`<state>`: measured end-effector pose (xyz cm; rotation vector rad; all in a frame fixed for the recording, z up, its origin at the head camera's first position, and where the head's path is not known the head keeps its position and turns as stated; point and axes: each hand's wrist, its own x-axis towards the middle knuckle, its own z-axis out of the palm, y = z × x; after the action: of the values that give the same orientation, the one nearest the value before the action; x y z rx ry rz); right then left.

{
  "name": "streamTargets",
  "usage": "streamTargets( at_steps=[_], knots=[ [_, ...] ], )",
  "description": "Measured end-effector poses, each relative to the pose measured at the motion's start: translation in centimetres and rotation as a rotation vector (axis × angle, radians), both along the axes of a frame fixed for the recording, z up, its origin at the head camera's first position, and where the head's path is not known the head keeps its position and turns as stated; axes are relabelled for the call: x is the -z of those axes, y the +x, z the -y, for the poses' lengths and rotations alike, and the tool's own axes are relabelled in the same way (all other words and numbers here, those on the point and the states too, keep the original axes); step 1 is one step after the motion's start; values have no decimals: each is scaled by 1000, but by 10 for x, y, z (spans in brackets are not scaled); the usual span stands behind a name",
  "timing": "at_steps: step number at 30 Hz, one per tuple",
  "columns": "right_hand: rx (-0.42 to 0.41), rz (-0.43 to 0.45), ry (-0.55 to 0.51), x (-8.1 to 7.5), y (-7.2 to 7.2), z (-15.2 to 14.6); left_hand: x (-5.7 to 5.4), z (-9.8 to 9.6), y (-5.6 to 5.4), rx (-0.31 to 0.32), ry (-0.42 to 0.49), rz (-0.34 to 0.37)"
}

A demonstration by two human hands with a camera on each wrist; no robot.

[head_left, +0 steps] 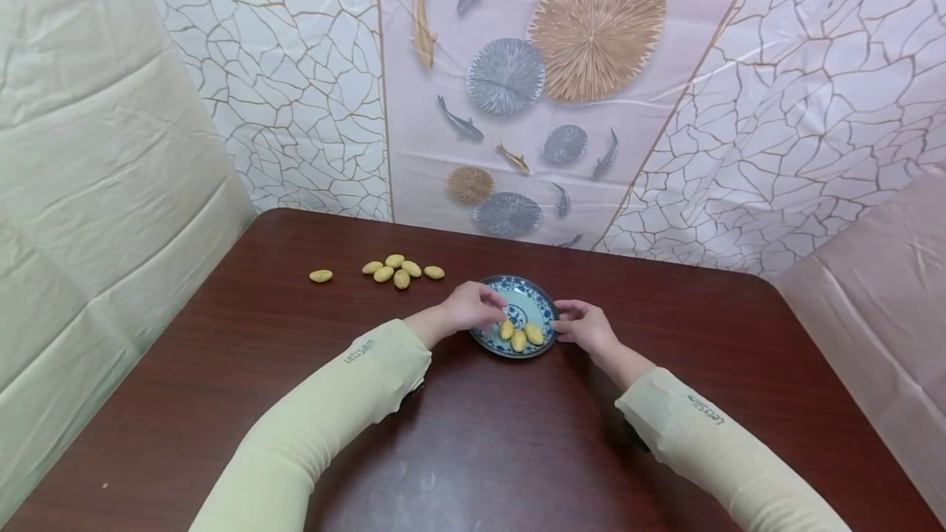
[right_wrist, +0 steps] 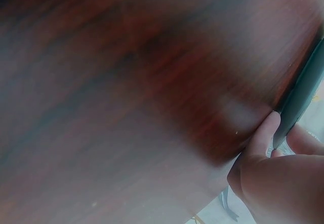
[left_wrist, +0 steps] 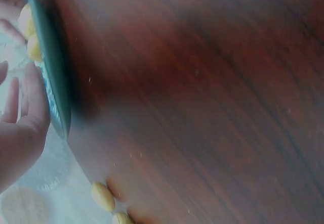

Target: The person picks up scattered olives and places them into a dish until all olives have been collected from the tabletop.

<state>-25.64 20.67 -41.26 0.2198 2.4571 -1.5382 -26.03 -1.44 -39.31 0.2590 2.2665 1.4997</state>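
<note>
A round plate (head_left: 529,294) with a blue floral pattern sits on the table in the head view, three small yellow oval pieces (head_left: 519,341) on its near half. My left hand (head_left: 473,307) reaches over the plate's left side, fingertips right at the leftmost yellow piece (head_left: 506,329). In the left wrist view, the left hand's fingers (left_wrist: 35,95) are loosely bent and spread, with yellow pieces (left_wrist: 34,48) just beyond them. My right hand (head_left: 589,325) pinches the right rim; the right wrist view has the thumb (right_wrist: 268,130) and a finger (right_wrist: 302,142) on either side of the plate's edge (right_wrist: 298,100).
Several more yellow pieces (head_left: 401,278) lie in a loose group left of the plate, with a single one (head_left: 321,276) farther left. The dark brown table (head_left: 473,433) ends at a patterned cloth backdrop (head_left: 517,220). Pale cloth (head_left: 96,228) hangs along the left side.
</note>
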Motion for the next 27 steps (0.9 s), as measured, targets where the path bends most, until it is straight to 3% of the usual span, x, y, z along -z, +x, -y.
streamTargets(
  at_steps=[7,13,20,27],
  knots=[
    [2,4,3,-1,1,0,-10,27,-14,-90,113,4],
    [1,2,-4,-1,1,0,-22,71,-23,-189,142,-13],
    [0,0,-24,-2,0,-1,-21,128,-29,-317,168,13],
    [3,-1,-15,0,-1,-1,-18,174,-27,-381,144,14]
  ],
)
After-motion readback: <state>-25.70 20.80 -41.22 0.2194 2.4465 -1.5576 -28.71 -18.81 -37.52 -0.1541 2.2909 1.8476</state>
